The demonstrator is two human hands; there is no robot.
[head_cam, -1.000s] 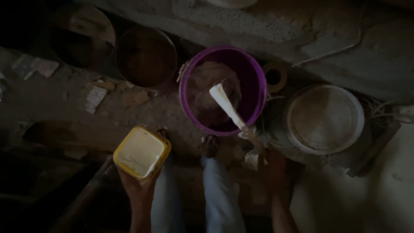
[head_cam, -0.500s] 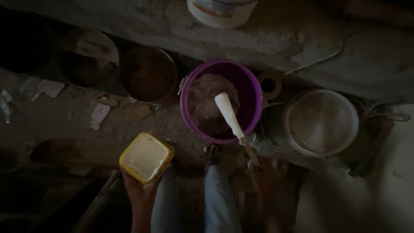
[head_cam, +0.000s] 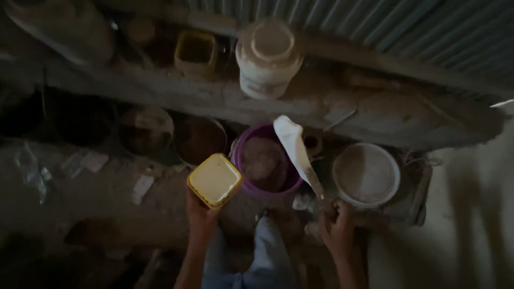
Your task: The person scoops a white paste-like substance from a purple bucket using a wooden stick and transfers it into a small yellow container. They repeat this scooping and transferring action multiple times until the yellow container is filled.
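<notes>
Above the purple bucket, the right hand grips a white-coated paddle, blade slanting up-left; the left hand clasps a yellow square container just beside its rim.

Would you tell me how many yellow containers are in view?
2: one square yellow tub held in the left hand, one yellow container on the ledge. Dark corners may hide more.

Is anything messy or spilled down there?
Yes, a bit. Torn paper scraps lie scattered on the dirty ground left of the purple bucket. The paddle in the right hand is coated in pale paste. The yellow tub in the left hand sits level, nothing spilling.
</notes>
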